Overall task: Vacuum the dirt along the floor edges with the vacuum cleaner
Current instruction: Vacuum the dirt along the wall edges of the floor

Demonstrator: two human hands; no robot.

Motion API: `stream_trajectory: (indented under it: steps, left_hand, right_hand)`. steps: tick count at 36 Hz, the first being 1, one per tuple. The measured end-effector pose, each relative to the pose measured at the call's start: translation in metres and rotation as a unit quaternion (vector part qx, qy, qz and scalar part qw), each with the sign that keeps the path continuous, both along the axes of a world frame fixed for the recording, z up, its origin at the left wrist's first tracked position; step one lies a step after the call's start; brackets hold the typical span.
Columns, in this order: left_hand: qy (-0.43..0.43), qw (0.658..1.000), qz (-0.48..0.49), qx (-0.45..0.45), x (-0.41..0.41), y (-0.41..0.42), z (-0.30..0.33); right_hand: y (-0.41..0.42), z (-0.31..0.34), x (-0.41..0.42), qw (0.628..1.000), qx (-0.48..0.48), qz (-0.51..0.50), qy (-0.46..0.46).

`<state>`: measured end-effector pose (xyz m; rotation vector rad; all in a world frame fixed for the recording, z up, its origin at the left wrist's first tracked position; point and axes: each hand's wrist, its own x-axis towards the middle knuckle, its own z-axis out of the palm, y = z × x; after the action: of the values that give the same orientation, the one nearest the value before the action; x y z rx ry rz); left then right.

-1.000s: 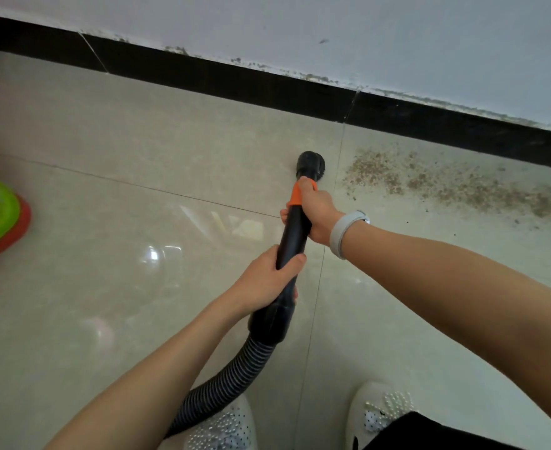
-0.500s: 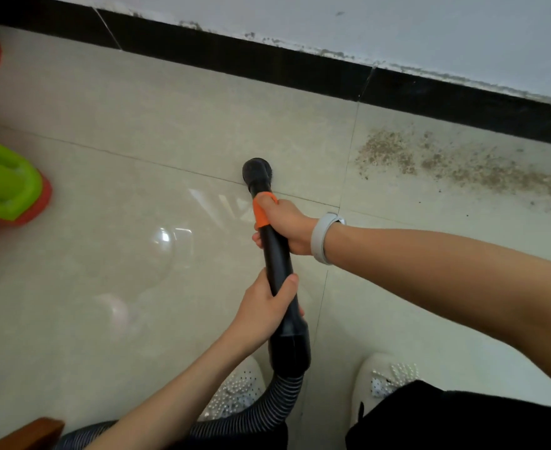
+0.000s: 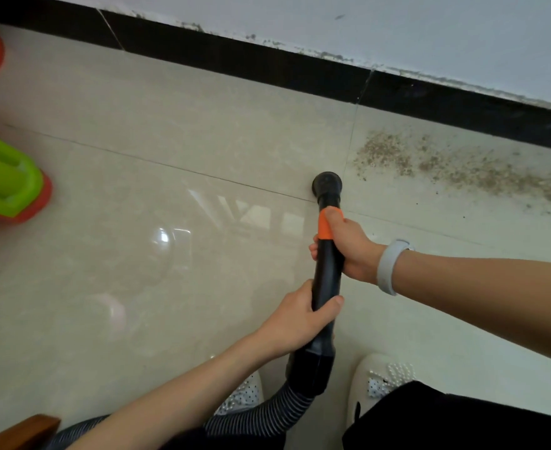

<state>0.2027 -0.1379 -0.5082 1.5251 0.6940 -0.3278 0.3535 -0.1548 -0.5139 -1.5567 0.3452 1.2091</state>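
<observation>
Both hands hold a black vacuum wand point(image 3: 327, 274) with an orange band near its tip. My right hand point(image 3: 348, 245) grips it at the orange band; my left hand point(image 3: 300, 319) grips lower down, just above the ribbed hose point(image 3: 267, 414). The round black nozzle point(image 3: 327, 185) rests on the beige tile floor, beside a tile seam. A strip of brown dirt point(image 3: 456, 167) lies on the floor to the nozzle's right, along the black baseboard point(image 3: 267, 69). The nozzle sits just left of the dirt's near end, not touching it.
A green and red plastic object point(image 3: 4, 180) stands at the left edge. My two white shoes point(image 3: 378, 381) are at the bottom, either side of the hose. A brown wooden corner point(image 3: 24, 430) shows at the bottom left. A white wall rises above the baseboard.
The nozzle swung left and back away from the dirt, then came back right; it now rests close to the dirt's left end. Both hands kept their grip.
</observation>
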Motion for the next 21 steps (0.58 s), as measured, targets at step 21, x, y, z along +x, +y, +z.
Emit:
stream_trajectory:
  steps: [21]
  left_hand:
    - [-0.014, 0.999, 0.027, -0.039, 0.025, 0.022, 0.002]
  right_hand:
    - [0.026, 0.0, 0.02, 1.0, 0.0, 0.006, -0.026]
